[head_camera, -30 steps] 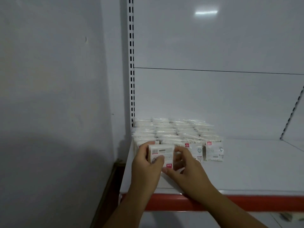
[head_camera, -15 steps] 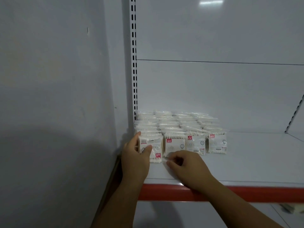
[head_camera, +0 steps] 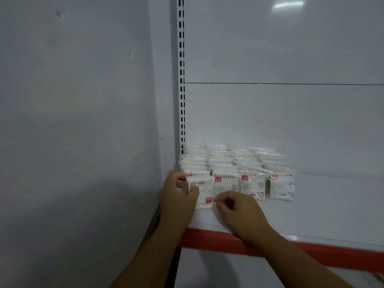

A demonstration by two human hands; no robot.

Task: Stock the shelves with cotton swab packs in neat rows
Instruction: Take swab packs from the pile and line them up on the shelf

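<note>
Several clear cotton swab packs (head_camera: 234, 161) with red labels stand in rows at the left end of a white shelf (head_camera: 324, 208). My left hand (head_camera: 178, 196) grips a small stack of packs (head_camera: 202, 191) at the front of the leftmost row, tilted slightly forward. My right hand (head_camera: 239, 210) rests on the shelf just right of that stack, its fingertips pinched at the bottom edge of the second row's front pack (head_camera: 226, 186). Two more front packs (head_camera: 252, 187) stand upright to the right.
A grey wall (head_camera: 83, 121) closes off the left side, next to a slotted upright (head_camera: 181, 80). The shelf's red front edge (head_camera: 332, 256) runs below my wrists. The white back panel (head_camera: 280, 113) rises behind the packs. Bare shelf surface extends to the right.
My left hand carried the stack of packs from the shelf's front back and left to the leftmost row. My right hand let go of it and moved to the neighbouring pack.
</note>
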